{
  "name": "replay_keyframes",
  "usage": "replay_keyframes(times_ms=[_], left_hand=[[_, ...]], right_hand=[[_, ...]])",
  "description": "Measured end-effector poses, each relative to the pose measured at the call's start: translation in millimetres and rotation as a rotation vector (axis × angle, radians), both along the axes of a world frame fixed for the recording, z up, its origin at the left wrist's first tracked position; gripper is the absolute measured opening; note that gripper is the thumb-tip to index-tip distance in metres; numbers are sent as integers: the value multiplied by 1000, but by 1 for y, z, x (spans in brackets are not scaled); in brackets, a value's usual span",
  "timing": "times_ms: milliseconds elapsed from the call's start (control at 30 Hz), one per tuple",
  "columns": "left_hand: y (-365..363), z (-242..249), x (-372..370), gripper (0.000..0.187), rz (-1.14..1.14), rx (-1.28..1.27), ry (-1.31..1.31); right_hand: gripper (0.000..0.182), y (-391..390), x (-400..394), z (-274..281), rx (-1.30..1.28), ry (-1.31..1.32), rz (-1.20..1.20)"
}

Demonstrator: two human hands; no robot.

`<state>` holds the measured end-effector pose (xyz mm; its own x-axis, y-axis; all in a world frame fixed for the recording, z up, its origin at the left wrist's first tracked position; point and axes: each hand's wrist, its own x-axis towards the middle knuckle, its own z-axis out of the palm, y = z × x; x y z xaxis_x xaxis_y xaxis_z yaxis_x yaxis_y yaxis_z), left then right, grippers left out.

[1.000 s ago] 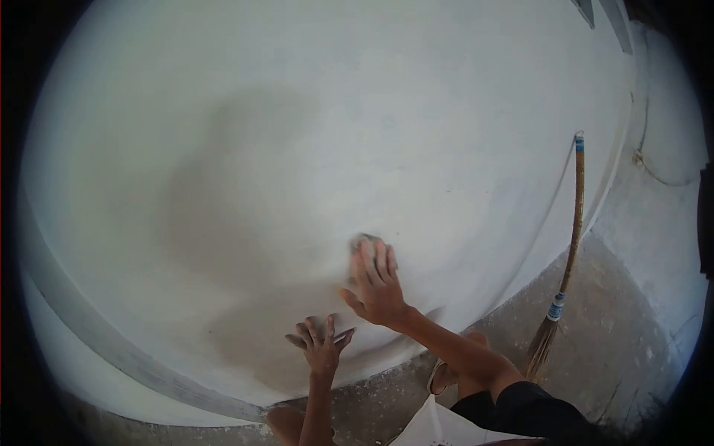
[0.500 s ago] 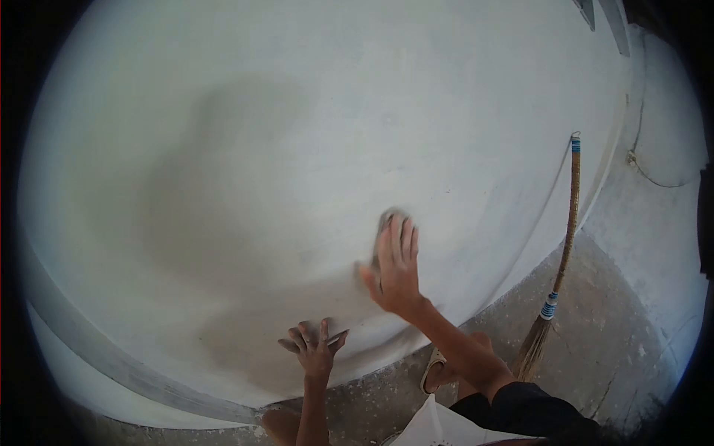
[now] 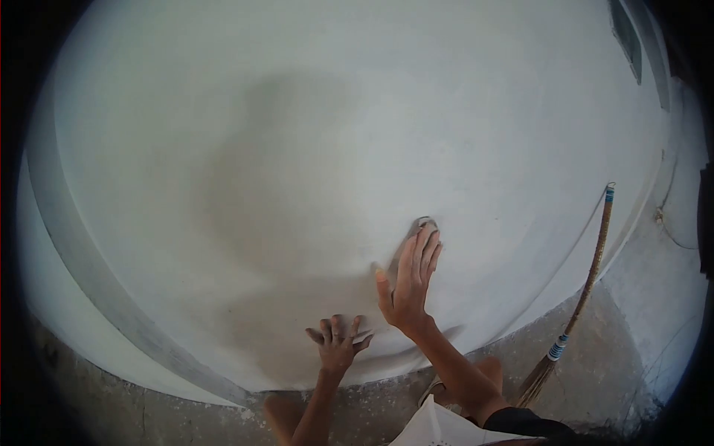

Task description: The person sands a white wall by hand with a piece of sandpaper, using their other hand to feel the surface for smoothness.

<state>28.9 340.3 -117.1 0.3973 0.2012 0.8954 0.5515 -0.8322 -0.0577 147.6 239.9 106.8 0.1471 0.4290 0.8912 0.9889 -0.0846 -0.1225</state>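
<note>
My right hand [image 3: 410, 286] lies with its fingers stretched upward against the white wall [image 3: 491, 149], thumb apart to the left. Beneath its fingertips it presses a small grey flat piece [image 3: 426, 221], whose edge just shows past them; the rest is hidden by the fingers, and I cannot tell exactly what it is. Lower and to the left, my left hand [image 3: 338, 346] has its fingers spread at the wall, with nothing in it. Its fingers look dusty grey.
A stick broom [image 3: 591, 279] with blue-and-white bands leans on the wall at right, bristles on the grey concrete floor [image 3: 595, 349]. A grey band [image 3: 89, 267] edges the wall at left. A window-like panel [image 3: 626, 41] shows at top right. My knees are close to the wall.
My right hand has slid over the wall with the grey piece, its fingers now leaning more to the right. The view has shifted, so the broom appears lower and farther right. The left hand stays spread.
</note>
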Motion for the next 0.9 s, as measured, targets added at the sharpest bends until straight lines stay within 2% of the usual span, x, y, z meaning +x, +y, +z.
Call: replay_keyframes(times_ms=[100,167,267,333,400,500,600,700,733,833,900], left_hand=[[1,-4,1,93,14,5,-6],[5,-11,3,85,-6,7,-9],[5,-10,0,87,-30,-13,10],[5,-12,0,91,-23,-19,22],[4,-7,1,92,-27,-17,-4],[3,-5,-1,96,-23,-20,21],[5,-14,-2,101,-11,-84,79],[2,-15,2,102,48,-153,107],[3,-15,1,102,51,-153,110],[5,-19,-4,100,-22,-88,127],[3,-12,-4,93,-63,-69,107]], right_hand=[[80,8,-4,-33,16,-52,-9],[78,3,-6,-84,-248,-101,30],[78,6,-9,-95,-234,-133,40],[79,17,-20,-59,-193,-109,56],[78,26,-29,-19,-107,-208,65],[75,34,-38,-12,-73,-171,68],[72,31,-43,-53,-219,-148,106],[71,33,-49,-57,-217,-182,105],[71,38,-50,-53,-217,-179,108],[72,50,-67,5,-115,-232,108],[67,56,-77,25,-37,-239,12]])
